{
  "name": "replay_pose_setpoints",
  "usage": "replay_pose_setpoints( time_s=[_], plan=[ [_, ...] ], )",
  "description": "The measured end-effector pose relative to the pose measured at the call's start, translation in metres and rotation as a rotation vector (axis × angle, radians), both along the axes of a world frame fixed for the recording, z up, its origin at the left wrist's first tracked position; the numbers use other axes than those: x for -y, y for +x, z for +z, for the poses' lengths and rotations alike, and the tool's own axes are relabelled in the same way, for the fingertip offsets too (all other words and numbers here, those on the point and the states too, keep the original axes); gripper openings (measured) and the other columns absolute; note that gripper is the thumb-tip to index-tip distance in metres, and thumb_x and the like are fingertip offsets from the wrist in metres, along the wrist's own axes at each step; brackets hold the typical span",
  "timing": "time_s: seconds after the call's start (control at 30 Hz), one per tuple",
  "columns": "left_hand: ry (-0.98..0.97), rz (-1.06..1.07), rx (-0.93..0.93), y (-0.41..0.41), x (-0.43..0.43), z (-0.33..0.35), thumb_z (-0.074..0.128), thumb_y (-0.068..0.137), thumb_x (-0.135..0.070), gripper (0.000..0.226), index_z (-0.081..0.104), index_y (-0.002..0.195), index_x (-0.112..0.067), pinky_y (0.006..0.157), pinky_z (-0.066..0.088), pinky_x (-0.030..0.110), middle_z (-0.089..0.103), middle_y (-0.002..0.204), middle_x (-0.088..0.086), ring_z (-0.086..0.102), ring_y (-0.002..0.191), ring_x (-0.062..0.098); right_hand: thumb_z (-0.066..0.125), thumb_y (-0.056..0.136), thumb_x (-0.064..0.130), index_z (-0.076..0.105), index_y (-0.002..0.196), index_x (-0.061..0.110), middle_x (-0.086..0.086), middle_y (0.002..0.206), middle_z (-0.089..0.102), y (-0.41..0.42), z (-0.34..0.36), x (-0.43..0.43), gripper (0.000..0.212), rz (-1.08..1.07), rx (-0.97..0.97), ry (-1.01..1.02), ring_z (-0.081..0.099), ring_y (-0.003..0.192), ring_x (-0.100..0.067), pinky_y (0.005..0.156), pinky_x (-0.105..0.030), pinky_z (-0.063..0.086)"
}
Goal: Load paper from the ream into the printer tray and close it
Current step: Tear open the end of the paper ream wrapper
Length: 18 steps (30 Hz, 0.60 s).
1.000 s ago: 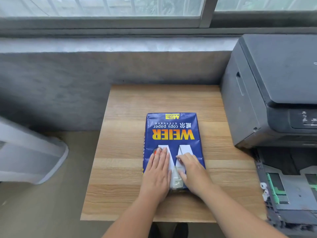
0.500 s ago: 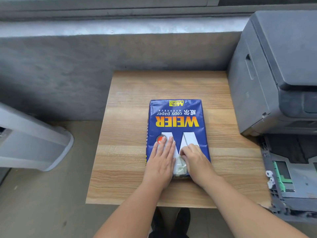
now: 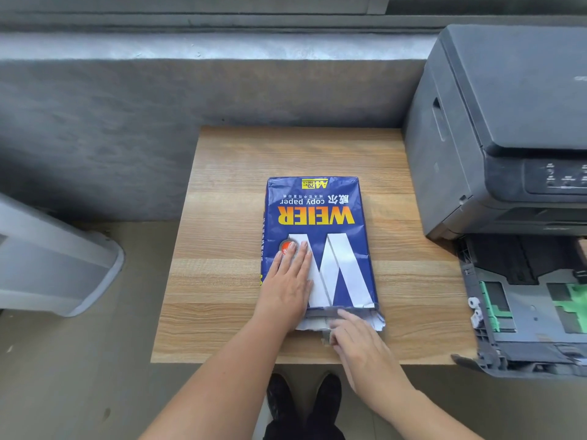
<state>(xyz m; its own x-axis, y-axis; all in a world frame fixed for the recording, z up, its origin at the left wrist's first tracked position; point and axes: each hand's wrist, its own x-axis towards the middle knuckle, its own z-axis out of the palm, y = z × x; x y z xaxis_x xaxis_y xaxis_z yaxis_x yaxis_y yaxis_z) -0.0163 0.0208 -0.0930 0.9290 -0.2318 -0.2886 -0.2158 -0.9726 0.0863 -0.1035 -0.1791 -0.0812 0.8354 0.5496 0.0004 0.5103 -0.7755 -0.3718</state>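
A blue WEIER copy paper ream (image 3: pixel 317 214) lies lengthwise in the middle of the wooden table (image 3: pixel 222 217). Its near end is torn open, and white paper edges (image 3: pixel 313 324) show there. My left hand (image 3: pixel 290 287) lies flat on top of the ream's near left part. My right hand (image 3: pixel 359 347) is at the open near end, with its blurred fingertips touching the torn wrapper and paper. Its grip is hidden. The dark grey printer (image 3: pixel 508 122) stands at the right. The printer tray (image 3: pixel 524 312) is pulled out toward me, with green guides and no paper in it.
A grey concrete wall and window sill run behind the table. A white appliance (image 3: pixel 47 255) stands on the floor at the left. My shoes (image 3: pixel 301 404) are under the table's near edge. Bare wood shows on both sides of the ream.
My right hand slid off the top of the ream back to its near end, and the wrapper flap there now lies open. My left hand stayed flat on the ream. The camera tilted down.
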Motion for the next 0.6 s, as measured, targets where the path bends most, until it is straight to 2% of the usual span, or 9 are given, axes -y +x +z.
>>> replay_pose_setpoints(
  time_s=[0.07, 0.13, 0.2, 0.3, 0.37, 0.43, 0.47, 0.53, 0.6],
  plan=[
    [0.005, 0.011, -0.011, -0.003, -0.001, 0.002, 0.017, 0.108, -0.036, 0.062, -0.008, 0.159, -0.01, 0.128, 0.004, 0.045, -0.011, 0.171, 0.005, -0.01, 0.157, 0.026, 0.064, 0.08, 0.005, 0.056, 0.088, 0.02, 0.003, 0.091, 0.063, -0.011, -0.004, 0.002, 0.019, 0.009, -0.074, -0.001, 0.067, 0.093, -0.021, 0.089, -0.034, 0.053],
    [0.007, 0.02, -0.026, -0.009, -0.003, 0.005, 0.018, 0.108, -0.036, 0.062, -0.006, 0.16, -0.01, 0.128, 0.004, 0.045, -0.009, 0.171, 0.006, -0.01, 0.157, 0.025, 0.06, 0.087, 0.015, 0.057, 0.091, 0.022, 0.006, 0.089, 0.064, -0.019, -0.003, 0.0, 0.008, -0.107, -0.217, 0.077, 0.064, 0.085, -0.014, 0.083, -0.034, 0.054],
    [0.027, 0.019, -0.026, -0.015, -0.007, 0.007, 0.018, 0.109, -0.038, 0.063, -0.005, 0.16, -0.01, 0.128, 0.004, 0.045, -0.009, 0.171, 0.007, -0.01, 0.157, 0.025, 0.057, 0.094, 0.029, 0.06, 0.099, 0.029, 0.012, 0.094, 0.07, -0.019, 0.005, -0.007, 0.006, -0.426, -0.451, 0.264, 0.067, 0.088, -0.005, 0.081, -0.031, 0.055],
    [0.058, 0.017, -0.03, -0.023, -0.013, 0.007, 0.016, 0.108, -0.044, 0.066, -0.006, 0.16, -0.009, 0.128, 0.005, 0.046, -0.011, 0.171, 0.008, -0.012, 0.157, 0.025, 0.06, 0.096, 0.024, 0.053, 0.134, 0.023, 0.008, 0.091, 0.079, -0.003, 0.006, -0.019, 0.039, -1.024, -0.687, 0.645, 0.074, 0.093, -0.009, 0.091, -0.034, 0.056],
    [0.066, 0.012, -0.029, -0.026, -0.016, 0.006, 0.016, 0.108, -0.046, 0.067, -0.005, 0.16, -0.009, 0.128, 0.004, 0.045, -0.01, 0.171, 0.008, -0.011, 0.157, 0.025, 0.058, 0.097, 0.017, 0.037, 0.152, 0.015, 0.008, 0.09, 0.079, 0.007, 0.006, -0.026, 0.06, -1.232, -0.719, 0.805, 0.077, 0.087, -0.011, 0.089, -0.034, 0.057],
    [0.064, 0.008, -0.025, -0.027, -0.017, 0.007, 0.016, 0.107, -0.046, 0.067, -0.004, 0.16, -0.009, 0.128, 0.003, 0.045, -0.007, 0.171, 0.009, -0.009, 0.157, 0.025, 0.057, 0.098, 0.012, 0.035, 0.154, 0.016, 0.007, 0.103, 0.074, 0.012, 0.009, -0.03, 0.06, -1.297, -0.696, 0.861, 0.077, 0.085, -0.015, 0.076, -0.024, 0.055],
    [0.065, 0.006, -0.022, -0.027, -0.018, 0.008, 0.016, 0.107, -0.046, 0.067, -0.003, 0.16, -0.008, 0.128, 0.003, 0.045, -0.006, 0.171, 0.009, -0.008, 0.157, 0.026, 0.057, 0.098, 0.011, 0.038, 0.153, 0.017, 0.006, 0.109, 0.071, 0.014, 0.011, -0.032, 0.058, -1.324, -0.669, 0.881, 0.077, 0.085, -0.017, 0.074, -0.023, 0.055],
    [0.066, 0.006, -0.02, -0.029, -0.018, 0.008, 0.016, 0.107, -0.045, 0.067, -0.003, 0.16, -0.008, 0.128, 0.003, 0.045, -0.005, 0.171, 0.009, -0.008, 0.157, 0.026, 0.059, 0.097, 0.012, 0.048, 0.146, 0.017, 0.004, 0.113, 0.069, 0.016, 0.008, -0.031, 0.051, -1.387, -0.592, 0.878, 0.077, 0.083, -0.018, 0.079, -0.032, 0.06],
    [0.066, 0.007, -0.013, -0.03, -0.02, 0.009, 0.017, 0.108, -0.045, 0.067, -0.002, 0.16, -0.008, 0.128, 0.002, 0.045, -0.004, 0.171, 0.009, -0.007, 0.157, 0.026, 0.061, 0.094, 0.023, 0.058, 0.137, 0.022, 0.006, 0.116, 0.069, 0.017, 0.001, -0.03, 0.043, -1.401, -0.518, 0.795, 0.076, 0.085, -0.021, 0.085, -0.042, 0.062]
  ],
)
